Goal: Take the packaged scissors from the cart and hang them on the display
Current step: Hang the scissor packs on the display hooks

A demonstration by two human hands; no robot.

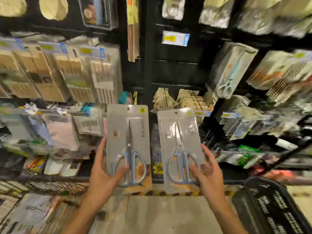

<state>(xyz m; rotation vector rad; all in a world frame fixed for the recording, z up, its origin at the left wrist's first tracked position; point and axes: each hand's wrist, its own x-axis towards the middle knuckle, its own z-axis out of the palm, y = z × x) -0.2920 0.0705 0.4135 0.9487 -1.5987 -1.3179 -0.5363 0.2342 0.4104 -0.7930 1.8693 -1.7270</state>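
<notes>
I hold two packaged scissors upright in front of the display, one in each hand. My left hand (103,173) grips the lower left edge of the left scissors pack (128,132), a grey card with blue-handled scissors under clear plastic. My right hand (206,173) grips the lower right of the right scissors pack (179,135), which looks the same. Each card has a hang hole at its top. Behind them is the black display panel (175,71), with a bare stretch under a price tag (175,38).
Hanging packaged goods crowd the display on the left (55,70) and right (231,70). A black mesh cart basket (270,208) sits at the lower right. Below my arms lies a tan floor with a striped strip (168,193). The view is blurred.
</notes>
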